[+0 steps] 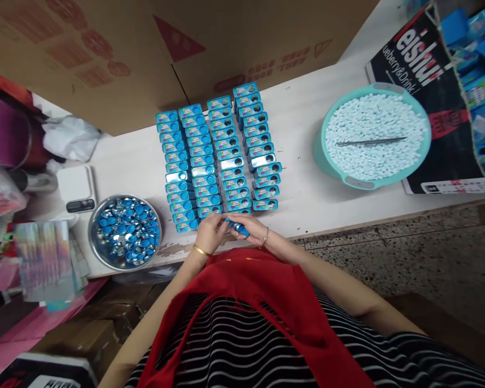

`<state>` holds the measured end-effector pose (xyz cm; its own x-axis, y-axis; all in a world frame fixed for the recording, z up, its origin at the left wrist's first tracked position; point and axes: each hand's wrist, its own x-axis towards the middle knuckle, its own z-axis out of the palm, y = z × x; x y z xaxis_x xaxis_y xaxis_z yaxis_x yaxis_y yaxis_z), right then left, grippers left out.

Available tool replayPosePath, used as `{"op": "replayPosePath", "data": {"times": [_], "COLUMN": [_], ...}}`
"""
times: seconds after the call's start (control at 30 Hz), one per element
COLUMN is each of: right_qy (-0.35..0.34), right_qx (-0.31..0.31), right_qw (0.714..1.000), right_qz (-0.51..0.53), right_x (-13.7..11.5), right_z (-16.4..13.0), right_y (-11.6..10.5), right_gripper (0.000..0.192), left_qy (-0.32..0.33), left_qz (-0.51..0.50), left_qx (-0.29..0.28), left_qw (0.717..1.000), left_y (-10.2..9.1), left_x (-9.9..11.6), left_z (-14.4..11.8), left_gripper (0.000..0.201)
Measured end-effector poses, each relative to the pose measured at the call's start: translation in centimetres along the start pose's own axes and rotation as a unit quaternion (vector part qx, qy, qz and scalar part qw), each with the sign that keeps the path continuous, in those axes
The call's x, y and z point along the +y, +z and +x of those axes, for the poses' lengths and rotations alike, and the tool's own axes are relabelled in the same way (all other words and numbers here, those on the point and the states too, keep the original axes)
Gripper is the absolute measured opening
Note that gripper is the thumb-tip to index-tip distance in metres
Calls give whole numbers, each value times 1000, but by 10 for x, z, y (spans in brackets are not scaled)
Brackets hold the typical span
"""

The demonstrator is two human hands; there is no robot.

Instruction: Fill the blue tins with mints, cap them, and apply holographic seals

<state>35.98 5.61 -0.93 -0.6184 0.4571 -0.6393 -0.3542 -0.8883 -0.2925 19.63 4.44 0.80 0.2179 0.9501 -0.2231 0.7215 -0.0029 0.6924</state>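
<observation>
Both hands meet at the near edge of the white table (307, 188). My left hand (210, 233) and my right hand (248, 226) together grip one small blue tin (239, 228), held between the fingers just in front of my red apron. Directly beyond the hands, several rows of the same blue tins (218, 156) stand side by side, a few showing silver tops. A gold bangle sits on my left wrist and a thin bracelet on the right.
A steel bowl (124, 233) of blue and silver caps sits to the left, behind it a small white scale (76, 188). A teal basin (374, 134) of pale blue tablets with metal tweezers (372, 141) stands to the right. Cardboard boxes (145, 54) line the back.
</observation>
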Motion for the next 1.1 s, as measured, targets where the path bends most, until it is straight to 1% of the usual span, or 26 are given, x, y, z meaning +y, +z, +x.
{"op": "replayPosePath", "data": {"times": [0.07, 0.13, 0.2, 0.27, 0.33, 0.4, 0.5, 0.6, 0.67, 0.73, 0.77, 0.8, 0.87, 0.93, 0.97, 1.03, 1.1], "right_qy": [8, 23, 30, 23, 11, -1, -31, -52, -62, -77, -84, -88, -87, -79, -76, -70, -63], "right_qx": [0, -15, -34, -40, -37, -31, -11, 9, 21, 33, 38, 42, 45, 46, 45, 44, 46], "right_qw": [1000, 999, 997, 997, 998, 998, 998, 997, 997, 995, 994, 994, 994, 994, 995, 995, 996], "right_qz": [-17, -38, -54, -59, -55, -53, -50, -48, -50, -53, -52, -52, -52, -52, -53, -52, -50], "right_x": [1, 3, 6, 8, 9, 11, 13, 12, 10, 8, 7, 7, 7, 9, 11, 14, 16], "right_z": [-1, -3, -6, -7, -8, -7, -5, -3, -3, -6, -8, -10, -14, -19, -20, -23, -24], "right_y": [-1, -3, -4, -5, -6, -6, -6, -5, -6, -8, -10, -12, -14, -15, -15, -14, -12], "right_gripper": [38, 43, 46, 50, 51, 49, 45, 43, 41, 41, 42, 42, 44, 46, 47, 48, 49], "left_qy": [12, -4, -23, -21, -1, 16, 26, 6, -36, -99, -130, -156, -182, -183, -185, -205, -241], "left_qz": [-11, -47, -83, -86, -64, -44, -25, -43, -84, -123, -129, -121, -52, 51, 101, 175, 216], "left_qx": [-18, -44, -57, -56, -47, -38, -6, 38, 80, 131, 146, 148, 116, 61, 35, -15, -68], "left_qw": [1000, 998, 995, 994, 997, 998, 999, 998, 993, 979, 972, 969, 975, 980, 977, 963, 944], "left_y": [0, -1, -3, -4, -5, -4, 0, 6, 10, 12, 12, 11, 7, 3, 1, -3, -6], "left_x": [-1, -2, -2, -3, -3, -2, 0, 2, 0, -6, -10, -14, -20, -22, -21, -17, -14], "left_z": [-4, -8, -11, -11, -11, -10, -9, -10, -9, -5, -2, 2, 12, 23, 28, 38, 48], "left_gripper": [18, 25, 19, 9, 15, 17, 16, 16, 14, 13, 12, 10, 5, 3, 4, 6, 12]}}
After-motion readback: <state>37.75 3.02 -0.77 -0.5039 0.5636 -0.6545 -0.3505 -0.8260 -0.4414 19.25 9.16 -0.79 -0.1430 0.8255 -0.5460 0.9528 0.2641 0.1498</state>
